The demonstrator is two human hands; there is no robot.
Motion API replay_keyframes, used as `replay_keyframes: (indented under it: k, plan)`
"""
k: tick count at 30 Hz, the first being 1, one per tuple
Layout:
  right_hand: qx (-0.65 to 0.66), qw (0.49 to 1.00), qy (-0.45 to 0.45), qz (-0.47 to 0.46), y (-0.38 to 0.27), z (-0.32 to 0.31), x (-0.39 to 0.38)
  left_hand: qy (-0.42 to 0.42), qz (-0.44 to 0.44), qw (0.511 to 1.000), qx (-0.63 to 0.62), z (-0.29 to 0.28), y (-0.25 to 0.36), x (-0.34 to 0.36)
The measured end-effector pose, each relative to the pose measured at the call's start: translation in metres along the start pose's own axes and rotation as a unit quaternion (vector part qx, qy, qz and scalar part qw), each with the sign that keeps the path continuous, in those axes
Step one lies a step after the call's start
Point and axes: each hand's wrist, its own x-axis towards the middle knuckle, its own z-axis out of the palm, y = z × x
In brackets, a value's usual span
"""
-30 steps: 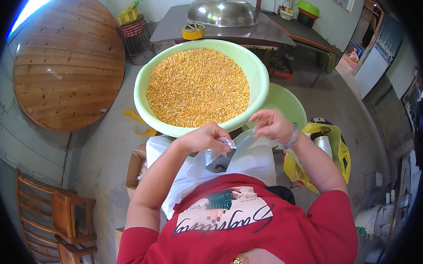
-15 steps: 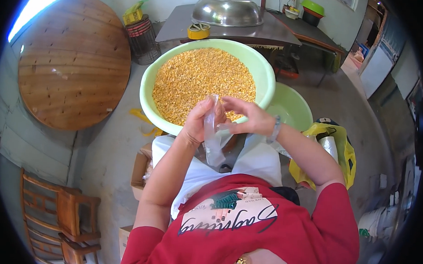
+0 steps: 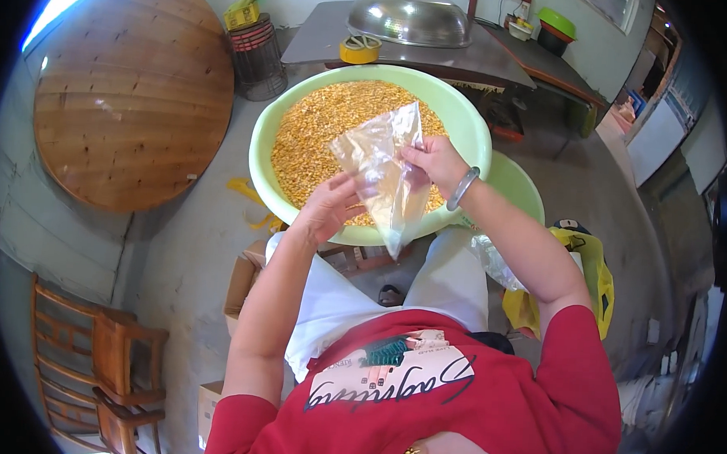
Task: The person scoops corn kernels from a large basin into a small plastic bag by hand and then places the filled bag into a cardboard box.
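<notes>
Near a table (image 3: pixel 322 35), the right hand (image 3: pixel 439 164) holds a clear bag (image 3: pixel 387 165).

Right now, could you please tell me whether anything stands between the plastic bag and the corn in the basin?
Nothing visible does: the right hand holds the plastic bag, which overlaps the corn in view; the left hand is at its left edge.

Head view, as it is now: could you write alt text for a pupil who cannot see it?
A person's right hand holds a clear, crinkled plastic bag, with the left hand at its edge, over a large, round, pale green basin of yellow corn kernels. Beyond stands a grey table bearing a domed, silver metal lid.
</notes>
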Motion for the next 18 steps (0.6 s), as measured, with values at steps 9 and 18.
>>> replay_keyframes:
  k: [9, 18]
  plan:
    - [0.019, 1.0, 0.024, -0.003, 0.0, 0.004, 0.071, 0.063, -0.084, 0.993, 0.054, -0.025, 0.012, 0.03]
    - [-0.454, 0.858, 0.175, -0.163, 0.04, -0.021, 0.132, 0.101, -0.034, 0.96, 0.26, -0.068, 0.023, 0.091]
